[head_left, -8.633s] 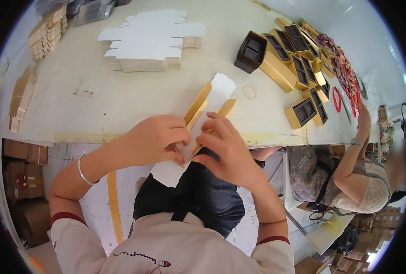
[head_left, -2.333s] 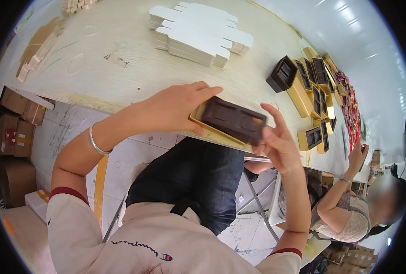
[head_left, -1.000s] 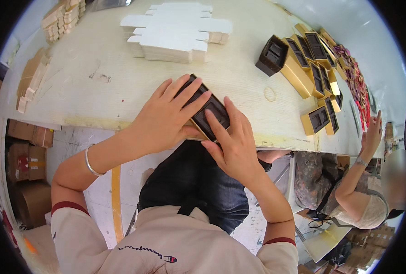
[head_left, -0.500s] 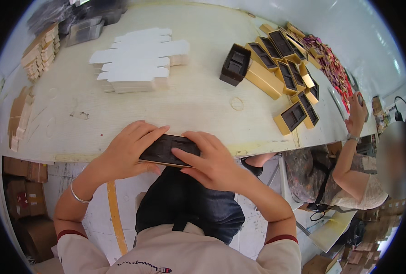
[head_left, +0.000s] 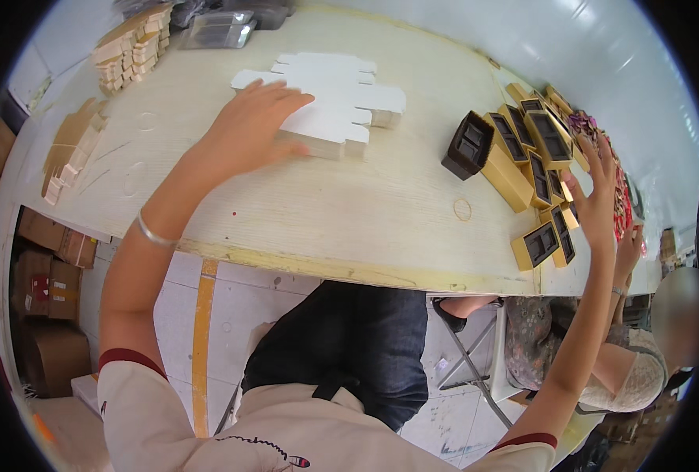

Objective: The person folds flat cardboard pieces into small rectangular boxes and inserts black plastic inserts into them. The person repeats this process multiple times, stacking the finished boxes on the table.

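My left hand (head_left: 249, 130) is over the near left part of a stack of flat white box blanks (head_left: 330, 98). Its fingers are stretched out, the thumb apart at the stack's near edge, and nothing is gripped. Far to the right my right hand (head_left: 596, 197) is raised beside a cluster of gold boxes with black inserts. Its fingers are spread and hold nothing. One gold box (head_left: 549, 140) lies on top of the others, just left of that hand. A stack of black plastic inserts (head_left: 469, 145) stands left of the cluster.
Bundled cardboard pieces (head_left: 74, 149) and more stacked cardboard (head_left: 133, 51) lie at the left. Clear plastic trays (head_left: 220, 31) are at the back. A rubber band (head_left: 462, 209) lies on the table (head_left: 349, 212). Red wrapped pieces (head_left: 621, 197) and a co-worker's hand (head_left: 627, 253) are at the right.
The black-insert box is out of my hands. My left hand has moved forward to the white blanks, my right hand far right to the gold boxes. The view has shifted.
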`<state>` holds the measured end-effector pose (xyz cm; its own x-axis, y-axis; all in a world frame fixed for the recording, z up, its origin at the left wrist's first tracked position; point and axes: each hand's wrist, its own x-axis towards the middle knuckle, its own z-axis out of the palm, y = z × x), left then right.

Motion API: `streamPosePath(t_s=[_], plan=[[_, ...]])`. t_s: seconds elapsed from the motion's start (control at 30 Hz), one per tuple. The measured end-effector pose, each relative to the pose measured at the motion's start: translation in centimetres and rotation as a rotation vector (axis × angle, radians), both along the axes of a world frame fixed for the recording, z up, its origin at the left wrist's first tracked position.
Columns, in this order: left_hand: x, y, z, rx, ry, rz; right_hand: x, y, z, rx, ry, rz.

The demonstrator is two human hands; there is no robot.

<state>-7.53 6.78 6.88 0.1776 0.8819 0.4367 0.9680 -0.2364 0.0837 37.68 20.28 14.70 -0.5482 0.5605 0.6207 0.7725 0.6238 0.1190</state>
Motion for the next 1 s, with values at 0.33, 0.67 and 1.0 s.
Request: streamPosePath(t_s=[0.33,0.67,1.0], plan=[[-1.9,2.2,2.1,-0.319,-0.264,-0.015,-6.9,-8.7,-5.9,-0.307,0.044,0.370],[9.3,-9.4,0.2,0.248,0.111,-0.431,-9.8,-15.8,-9.7,0.023,0.182,0.570],[11.0,-7.9,-4.9,0.185,-0.054,-0.252,-12.0,-15.9,-14.8,-0.234,0.164,0.471]])
